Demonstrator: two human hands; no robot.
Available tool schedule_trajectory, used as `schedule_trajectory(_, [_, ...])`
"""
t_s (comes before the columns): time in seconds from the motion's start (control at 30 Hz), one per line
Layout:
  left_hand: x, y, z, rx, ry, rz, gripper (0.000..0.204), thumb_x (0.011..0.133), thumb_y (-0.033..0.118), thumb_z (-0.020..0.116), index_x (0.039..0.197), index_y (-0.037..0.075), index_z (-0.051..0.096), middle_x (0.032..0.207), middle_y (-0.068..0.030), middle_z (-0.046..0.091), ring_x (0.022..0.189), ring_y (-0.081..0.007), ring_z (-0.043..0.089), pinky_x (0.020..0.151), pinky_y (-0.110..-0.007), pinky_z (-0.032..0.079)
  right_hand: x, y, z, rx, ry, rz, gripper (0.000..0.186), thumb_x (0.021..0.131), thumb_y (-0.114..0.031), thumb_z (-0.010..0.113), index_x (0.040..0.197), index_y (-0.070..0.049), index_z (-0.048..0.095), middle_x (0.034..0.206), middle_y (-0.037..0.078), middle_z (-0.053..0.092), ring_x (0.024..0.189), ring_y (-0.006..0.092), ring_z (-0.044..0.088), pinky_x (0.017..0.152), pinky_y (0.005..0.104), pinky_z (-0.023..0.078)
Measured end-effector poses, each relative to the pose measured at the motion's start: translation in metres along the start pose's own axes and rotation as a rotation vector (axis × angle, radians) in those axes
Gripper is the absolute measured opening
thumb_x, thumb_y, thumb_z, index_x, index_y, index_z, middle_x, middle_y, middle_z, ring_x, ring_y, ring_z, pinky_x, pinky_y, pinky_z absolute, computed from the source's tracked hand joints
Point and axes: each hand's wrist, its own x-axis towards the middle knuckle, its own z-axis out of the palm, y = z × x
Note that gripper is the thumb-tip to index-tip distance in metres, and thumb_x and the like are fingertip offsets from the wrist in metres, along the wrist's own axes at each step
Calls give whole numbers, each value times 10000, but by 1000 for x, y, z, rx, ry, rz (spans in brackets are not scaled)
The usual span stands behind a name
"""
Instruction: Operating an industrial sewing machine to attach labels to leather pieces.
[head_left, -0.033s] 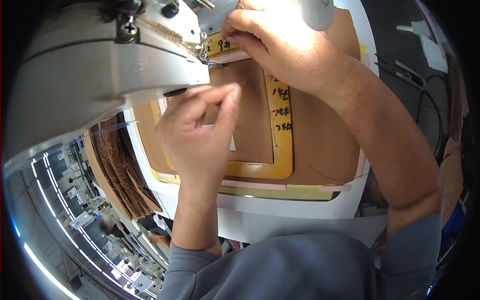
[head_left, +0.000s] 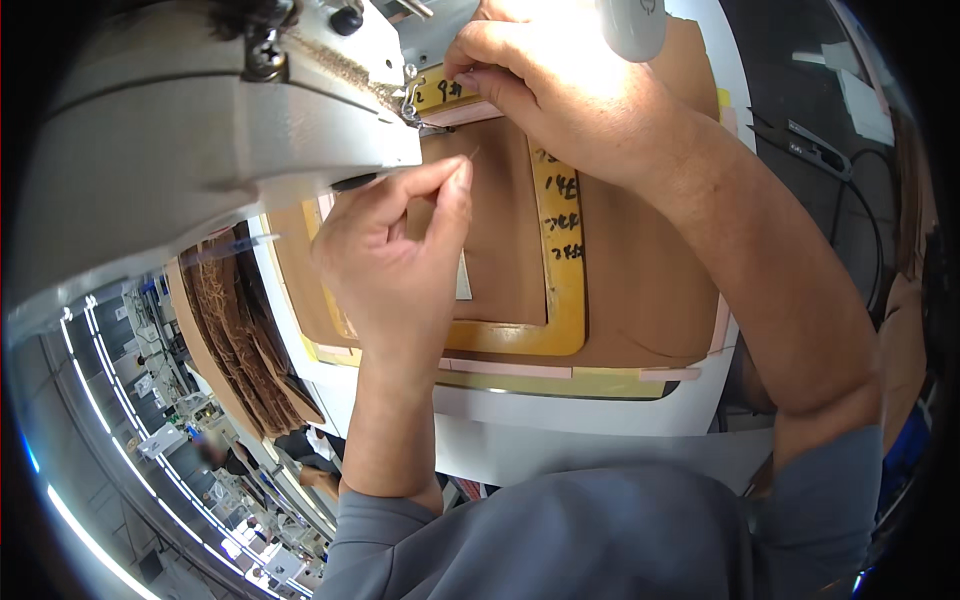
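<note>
Yellow frame (head_left: 567,310) lies on brown sheeting (head_left: 650,290), its far bar (head_left: 447,92) at the right hand (head_left: 575,100), whose grip cannot be told, while the left hand (head_left: 395,245), over the near-left corner, pinches an apparent thread (head_left: 475,153) slanting away rightward.

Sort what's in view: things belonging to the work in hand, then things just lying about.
In use:
left hand, apparently pinching a thread
right hand, at the yellow frame
brown sheet around the frame
sewing machine

Seemingly lying about:
stack of brown pieces
white paper
black cable
</note>
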Motion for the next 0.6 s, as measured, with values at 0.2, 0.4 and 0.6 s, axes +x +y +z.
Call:
schedule_trajectory(0.2, [1, -20, 18, 157, 76, 19, 153, 861, 21, 810, 1014, 17, 811, 756, 35, 656, 620, 6, 456, 554, -162, 337, 7, -10, -17, -52, -82, 85, 194, 735, -13, 732, 878, -77, 618, 817, 85, 556, 832, 328, 603, 756, 467, 501])
schedule_trajectory(0.4, [6, -31, 27, -170, 199, -227, 117, 840, 85, 819, 820, -23, 777, 603, 24, 636, 531, -20, 519, 503, -199, 408, 10, -16, -22, -67, -97, 54, 214, 727, -52, 761, 897, -83, 634, 844, 80, 564, 875, 301, 610, 780, 422, 508])
schedule_trajectory(0.6, [3, -30, 30, -281, 247, -220, 97, 823, 58, 803, 803, -29, 765, 599, 19, 648, 544, -21, 550, 532, -198, 449, 5, -19, -20, -135, -334, 119, 95, 789, -136, 771, 880, -116, 756, 908, 4, 660, 909, 218, 672, 805, 343, 550])
